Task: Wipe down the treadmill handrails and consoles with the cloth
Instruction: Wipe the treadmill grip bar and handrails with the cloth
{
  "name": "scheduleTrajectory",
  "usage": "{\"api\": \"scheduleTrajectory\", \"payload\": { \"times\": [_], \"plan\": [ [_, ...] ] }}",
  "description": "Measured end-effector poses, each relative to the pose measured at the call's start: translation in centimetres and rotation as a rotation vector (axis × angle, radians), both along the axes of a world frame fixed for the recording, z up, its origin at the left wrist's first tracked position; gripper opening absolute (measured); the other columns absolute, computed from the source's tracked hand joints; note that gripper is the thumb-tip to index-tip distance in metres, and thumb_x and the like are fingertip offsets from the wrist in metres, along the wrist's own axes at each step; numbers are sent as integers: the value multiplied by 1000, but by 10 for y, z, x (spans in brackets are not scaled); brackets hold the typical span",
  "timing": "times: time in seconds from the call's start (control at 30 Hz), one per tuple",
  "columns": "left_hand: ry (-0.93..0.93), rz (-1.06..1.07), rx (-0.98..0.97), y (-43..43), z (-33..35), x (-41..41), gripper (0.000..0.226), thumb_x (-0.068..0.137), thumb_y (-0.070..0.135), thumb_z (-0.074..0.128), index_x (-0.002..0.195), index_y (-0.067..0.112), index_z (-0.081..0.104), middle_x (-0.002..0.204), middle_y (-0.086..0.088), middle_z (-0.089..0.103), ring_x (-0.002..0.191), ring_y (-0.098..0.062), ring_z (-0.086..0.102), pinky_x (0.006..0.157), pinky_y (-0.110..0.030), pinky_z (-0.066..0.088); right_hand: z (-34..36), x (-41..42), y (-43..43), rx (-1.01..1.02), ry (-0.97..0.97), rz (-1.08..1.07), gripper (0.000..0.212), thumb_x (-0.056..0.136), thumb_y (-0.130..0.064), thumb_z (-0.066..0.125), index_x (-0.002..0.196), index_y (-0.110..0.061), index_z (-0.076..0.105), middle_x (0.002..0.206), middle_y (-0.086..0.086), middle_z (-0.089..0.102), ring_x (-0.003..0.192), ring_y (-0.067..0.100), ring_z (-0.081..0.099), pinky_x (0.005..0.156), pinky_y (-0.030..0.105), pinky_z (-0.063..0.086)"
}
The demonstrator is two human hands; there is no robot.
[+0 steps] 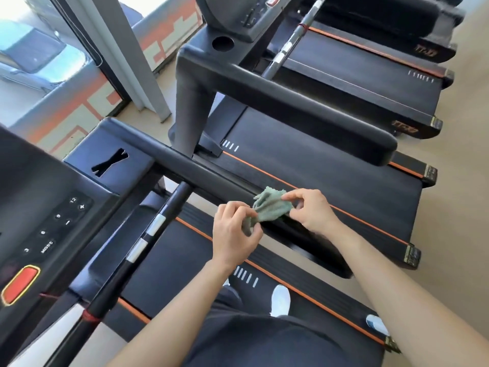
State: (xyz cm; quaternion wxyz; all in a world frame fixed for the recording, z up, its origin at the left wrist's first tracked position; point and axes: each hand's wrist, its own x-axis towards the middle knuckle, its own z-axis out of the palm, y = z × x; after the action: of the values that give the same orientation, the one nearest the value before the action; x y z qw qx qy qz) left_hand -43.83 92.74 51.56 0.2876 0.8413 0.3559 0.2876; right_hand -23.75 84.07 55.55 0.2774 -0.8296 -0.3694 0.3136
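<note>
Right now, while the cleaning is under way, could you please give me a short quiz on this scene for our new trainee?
1. True or false: the left hand and the right hand both hold the green cloth.
2. The cloth is held over: A a cup holder, B the padded handrail, C the floor.
3. What colour is the large button on the near console?
Key: 1 true; 2 B; 3 red.
</note>
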Motion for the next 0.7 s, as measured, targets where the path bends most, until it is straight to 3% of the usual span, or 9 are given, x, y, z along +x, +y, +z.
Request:
{"api": "scheduleTrajectory", "payload": {
  "times": [0.07, 0.13, 0.2, 0.27, 0.37, 0.47, 0.7],
  "plan": [
    [14, -45, 44, -12, -7, 5, 16, 80, 16, 74, 97, 19, 74, 103, 5, 61, 92, -16, 52, 87, -24, 44, -3, 11, -11, -125, -40, 111, 49, 73, 4, 64, 114, -22, 73, 100, -10, 68, 76, 5, 54, 76, 15, 41],
    [78, -86, 28, -21, -16, 11, 20, 85, 18, 76, 106, 20, 74, 109, 4, 59, 94, -16, 54, 84, -26, 48, -9, 18, -18, -243, -101, 191, 51, 74, -1, 65, 119, -23, 70, 119, -4, 63, 97, 16, 57, 88, 27, 45],
    [76, -66, -55, -29, -21, 15, 21, 88, 17, 76, 108, 19, 74, 112, 4, 57, 94, -13, 57, 81, -27, 51, -12, 17, -21, -248, -190, 201, 43, 76, -9, 66, 115, -25, 72, 117, -2, 59, 109, 22, 54, 94, 34, 46],
    [20, -6, -113, -34, -21, 19, 16, 88, 15, 75, 104, 17, 72, 109, 5, 58, 95, -11, 60, 81, -25, 50, -14, 11, -20, -67, -262, 118, 32, 75, -9, 66, 103, -23, 74, 115, -3, 59, 109, 22, 49, 96, 37, 46],
    [-57, 122, -228, -39, -18, 23, 15, 90, 18, 74, 104, 18, 69, 104, 8, 58, 90, -9, 59, 80, -22, 48, -19, 1, -10, 166, -94, 109, 37, 81, -4, 67, 113, -21, 73, 129, -2, 62, 119, 20, 54, 104, 34, 44],
    [-110, 249, -376, -42, -21, 28, 22, 93, 19, 72, 114, 22, 71, 105, 9, 52, 92, -9, 60, 82, -28, 54, -28, -7, -6, 124, 72, 261, 48, 91, -9, 65, 135, -27, 63, 138, -6, 61, 127, 11, 54, 111, 34, 41],
    [-108, 292, -431, -63, -25, 34, 31, 91, 21, 73, 121, 29, 67, 108, 9, 46, 88, -9, 61, 78, -25, 54, -35, 9, -33, 85, 44, 297, 43, 92, -17, 69, 132, -31, 65, 130, -9, 65, 120, 10, 58, 107, 31, 44]
  ]
}}
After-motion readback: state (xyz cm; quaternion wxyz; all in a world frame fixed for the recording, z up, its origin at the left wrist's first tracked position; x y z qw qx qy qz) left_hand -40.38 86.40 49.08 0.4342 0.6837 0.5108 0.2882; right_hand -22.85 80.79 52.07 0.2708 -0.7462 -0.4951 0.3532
